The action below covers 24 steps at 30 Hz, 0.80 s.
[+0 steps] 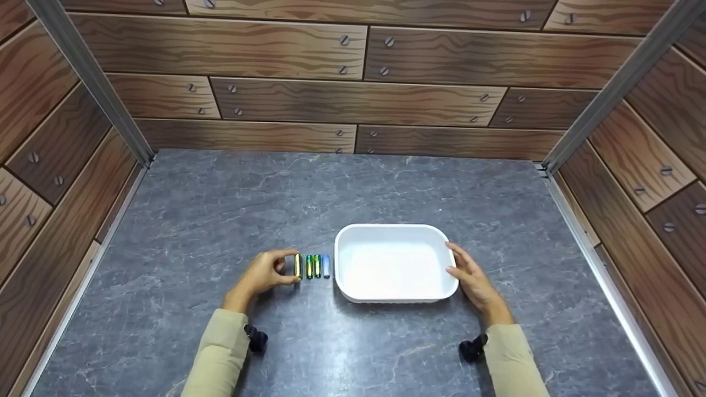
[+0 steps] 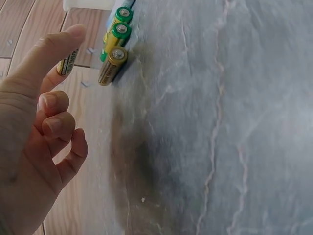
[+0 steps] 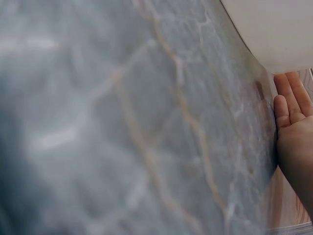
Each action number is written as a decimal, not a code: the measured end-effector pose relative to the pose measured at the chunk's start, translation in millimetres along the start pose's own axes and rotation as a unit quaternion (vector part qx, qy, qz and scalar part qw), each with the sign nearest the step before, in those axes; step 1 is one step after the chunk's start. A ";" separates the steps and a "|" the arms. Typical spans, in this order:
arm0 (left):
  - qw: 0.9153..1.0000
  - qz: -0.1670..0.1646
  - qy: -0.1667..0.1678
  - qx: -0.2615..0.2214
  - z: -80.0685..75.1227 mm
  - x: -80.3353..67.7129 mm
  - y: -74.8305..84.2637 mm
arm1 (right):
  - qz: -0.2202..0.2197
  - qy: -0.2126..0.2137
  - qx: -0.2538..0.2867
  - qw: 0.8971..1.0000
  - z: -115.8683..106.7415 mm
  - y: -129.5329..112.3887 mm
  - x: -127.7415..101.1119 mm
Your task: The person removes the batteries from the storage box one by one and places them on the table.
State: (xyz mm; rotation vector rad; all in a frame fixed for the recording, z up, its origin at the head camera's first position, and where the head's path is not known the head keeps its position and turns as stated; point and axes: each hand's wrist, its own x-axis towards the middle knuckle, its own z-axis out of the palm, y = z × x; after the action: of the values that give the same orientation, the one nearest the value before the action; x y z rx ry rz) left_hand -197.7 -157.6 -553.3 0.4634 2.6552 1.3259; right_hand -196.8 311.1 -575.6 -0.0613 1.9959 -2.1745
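Note:
Between thumb and index finger my left hand [image 1: 263, 271] pinches a gold battery [image 1: 298, 266], seen partly behind the thumb in the left wrist view. A second gold battery [image 2: 112, 66] lies on the tabletop close by, beside two green-and-gold batteries [image 1: 313, 266] and a blue battery [image 1: 326, 266], all side by side. To their right sits a white tub [image 1: 396, 264] with no contents visible. My right hand [image 1: 477, 282] holds the tub's right side at the rim; in the right wrist view its fingers [image 3: 293, 93] reach behind the tub wall.
The grey marble-patterned tabletop [image 1: 353, 187] meets wood-patterned panels [image 1: 287, 102] at the back and both sides. Metal posts [image 1: 94, 82] stand at the back corners. A black wrist camera [image 1: 257, 338] sits at each cuff.

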 end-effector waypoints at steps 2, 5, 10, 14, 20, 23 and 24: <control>1.000 -0.003 0.001 -0.001 0.0 0.2 -2.7 | -0.001 -0.003 0.000 1.000 -0.4 0.3 0.6; 1.000 -0.014 0.004 0.008 -1.3 0.1 -7.1 | -0.006 -0.010 -0.003 1.000 -0.6 0.2 1.6; 0.999 -0.033 0.005 0.042 -4.4 -0.3 -13.2 | 0.007 -0.006 -0.008 1.000 0.1 -1.0 1.9; 0.996 -0.047 0.004 0.073 -6.5 0.1 -16.2 | 0.009 -0.005 -0.007 1.000 1.8 -1.5 3.4; 0.992 -0.063 0.005 0.106 -7.4 1.8 -18.0 | -0.001 -0.005 0.001 1.000 2.8 -1.7 5.4; 0.991 -0.065 0.005 0.113 -7.4 2.4 -17.4 | 0.005 -0.007 0.012 1.000 2.9 -4.5 5.5; 0.991 -0.067 0.004 0.113 -7.4 2.6 -16.8 | 0.012 -0.005 0.017 1.000 3.2 -6.5 5.9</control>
State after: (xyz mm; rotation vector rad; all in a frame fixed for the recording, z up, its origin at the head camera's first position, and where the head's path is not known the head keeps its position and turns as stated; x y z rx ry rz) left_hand -205.6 -171.8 -562.2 0.2985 2.8001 0.9971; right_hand -202.8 307.5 -569.5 -0.0444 1.9443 -2.1878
